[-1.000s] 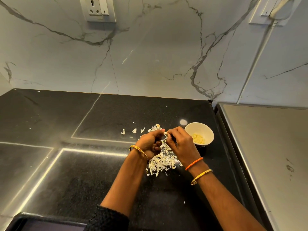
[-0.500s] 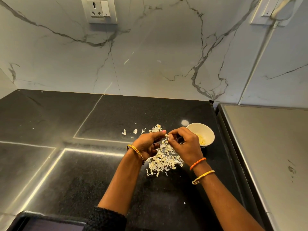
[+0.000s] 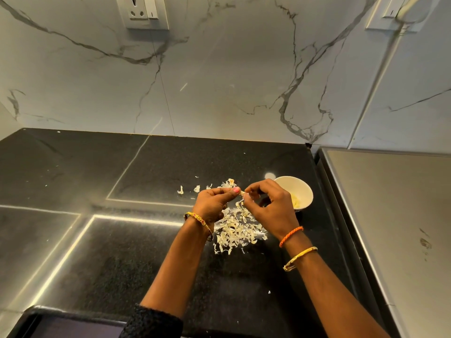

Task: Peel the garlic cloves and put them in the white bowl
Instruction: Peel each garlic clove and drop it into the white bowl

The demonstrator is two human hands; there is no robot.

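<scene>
Left of the white bowl (image 3: 306, 191), the left hand (image 3: 214, 203) pinches a garlic clove (image 3: 242, 192) above the heap of peels (image 3: 238, 228), while the right hand (image 3: 271, 206), just beside the bowl, pinches its papery skin. The small clove could probably slip from the fingertips into the peels. A torn flake might also drift onto the peeled cloves (image 3: 296, 200) inside the bowl.

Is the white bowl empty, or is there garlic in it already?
Not empty. The white bowl stands upright on the counter with pale yellow peeled garlic lying inside; the right hand hides part of it.
</scene>
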